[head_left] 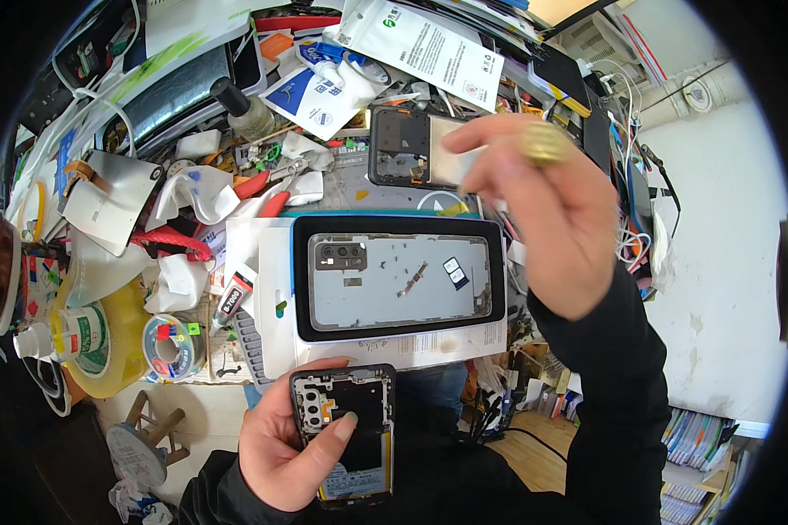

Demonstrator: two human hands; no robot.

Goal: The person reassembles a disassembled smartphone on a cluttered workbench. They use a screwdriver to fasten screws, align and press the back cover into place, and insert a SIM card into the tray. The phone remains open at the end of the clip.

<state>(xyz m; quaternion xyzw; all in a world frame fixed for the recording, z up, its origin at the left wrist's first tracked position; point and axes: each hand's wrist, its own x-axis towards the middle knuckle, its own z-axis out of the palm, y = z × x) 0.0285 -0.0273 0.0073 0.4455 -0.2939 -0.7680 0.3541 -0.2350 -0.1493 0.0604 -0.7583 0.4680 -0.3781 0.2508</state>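
Observation:
In my left hand (280, 446) I hold a smartphone (368, 420) with its back off, so the camera openings, dark inner plate and battery show. My thumb lies across its inner face. My right hand (543, 210), blurred, is raised over the right end of a phone frame (400, 144) with a beige panel. A gold-coloured ring-like thing (545, 143) shows on one of its fingers. Whether its fingertips hold anything cannot be told. Between my hands, a black-rimmed box (302, 280) holds a clear phone back cover (359, 302), small loose parts and a SIM tray (454, 272).
Crowding the bench's left are a glue tube (232, 302), a solder spool (168, 346), a bottle of yellow liquid (118, 337) and red-handled pliers (274, 204). Packets (420, 52) and phones lie at the back. A stool (137, 451) stands on the floor lower left.

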